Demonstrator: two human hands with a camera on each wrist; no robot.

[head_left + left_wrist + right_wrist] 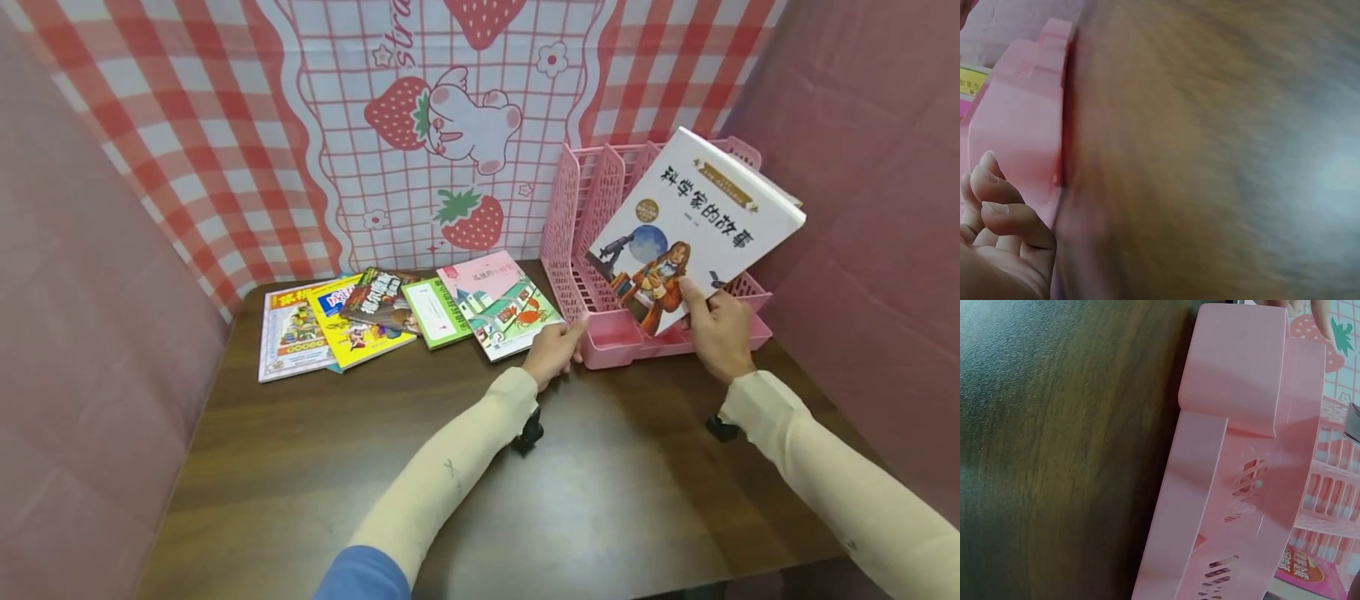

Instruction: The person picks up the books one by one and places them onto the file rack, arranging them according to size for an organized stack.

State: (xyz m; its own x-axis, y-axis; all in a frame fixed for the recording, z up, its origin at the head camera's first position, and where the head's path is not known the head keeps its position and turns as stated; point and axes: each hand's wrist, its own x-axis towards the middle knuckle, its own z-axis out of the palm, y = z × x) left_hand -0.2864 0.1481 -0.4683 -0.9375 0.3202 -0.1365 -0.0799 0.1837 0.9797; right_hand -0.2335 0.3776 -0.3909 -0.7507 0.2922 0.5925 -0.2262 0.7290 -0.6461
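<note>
Nearest you lies a bare stretch of the dark wooden worktop (570, 500), with your two cream sleeves crossing it. Your left hand (552, 352) rests at the front left corner of the pink file rack (600, 333); the left wrist view shows its fingers (1004, 215) loosely curled against the rack's pink wall, so that grip is slack and holds nothing. Your right hand (716, 329), at about 3 o'clock from the left, pinches the lower edge of the white storybook (693, 225), thumb on the cover, grip closed on it. The storybook stands tilted, its bottom corner down inside the rack's front part and its top leaning toward 1 o'clock, above the rack's dividers.

At 9 o'clock from the rack, a row of five books lies flat and overlapping on the worktop: the pink-covered picture book (501, 304) just beside your left hand, then a green book (435, 312), a dark-covered one (378, 302), a yellow one (348, 329) and a red-edged one (288, 337).

Beyond everything, at 12 o'clock, hangs the strawberry-print cloth (450, 125); plain pink cloth walls close in both sides.
</note>
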